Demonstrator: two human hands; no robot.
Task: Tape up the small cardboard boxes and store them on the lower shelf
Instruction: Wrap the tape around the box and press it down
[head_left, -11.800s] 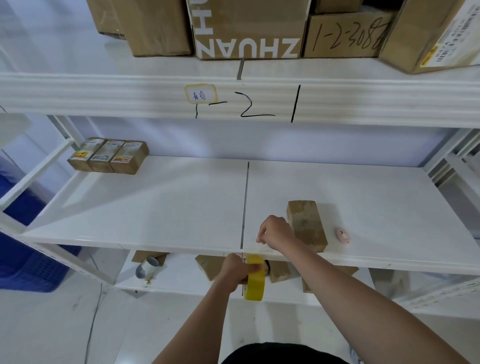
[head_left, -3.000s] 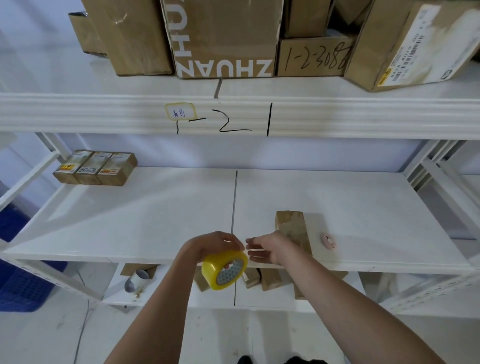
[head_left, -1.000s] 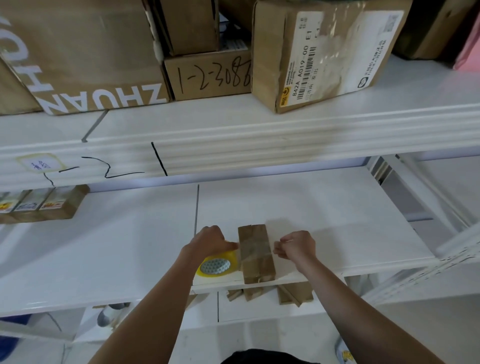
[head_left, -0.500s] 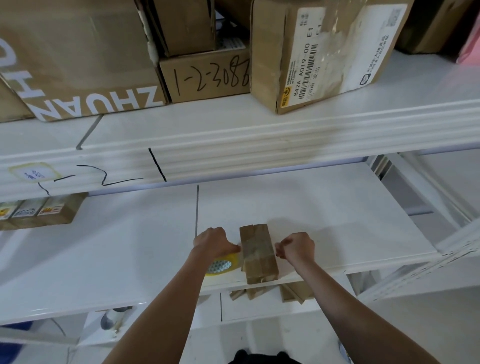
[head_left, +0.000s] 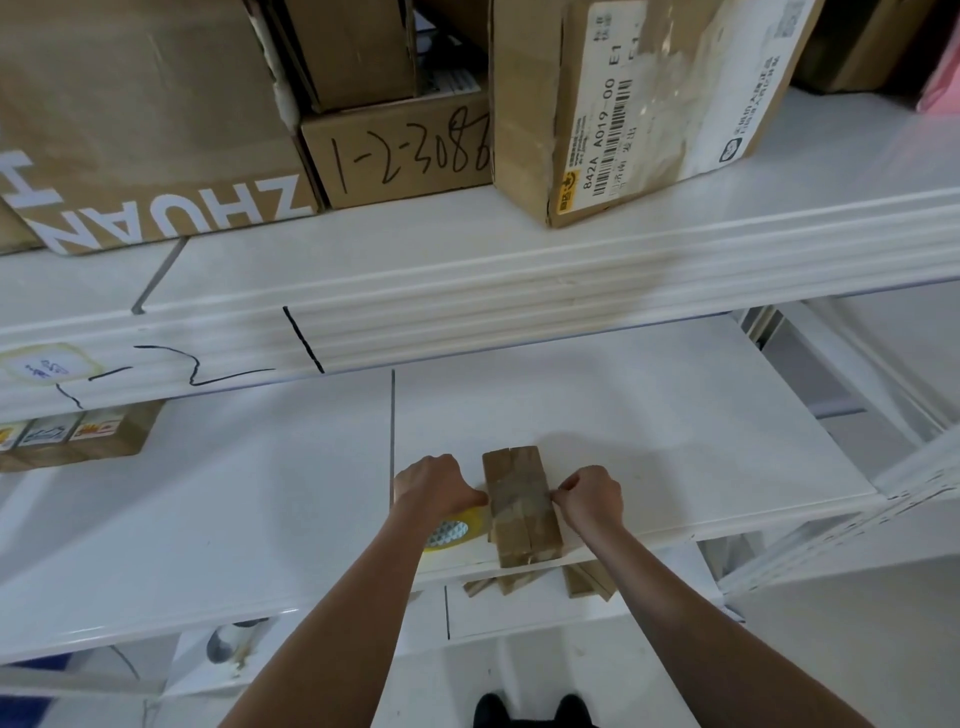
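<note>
A small brown cardboard box lies on the white middle shelf, near its front edge. A clear strip of tape runs across its top. My left hand grips the yellow tape roll against the box's left side. My right hand pinches the tape's end at the box's right side. Below, several small brown boxes show on the lower shelf, mostly hidden by the middle shelf.
Three small labelled boxes stand at the far left of the middle shelf. Large cardboard boxes fill the top shelf. A grey tape roll lies on the lower shelf at left. White shelf braces rise on the right.
Over the last second both hands stay at the box's sides; the tape band now lies stretched across its top. Earlier the roll was held in front of the shelf edge.
</note>
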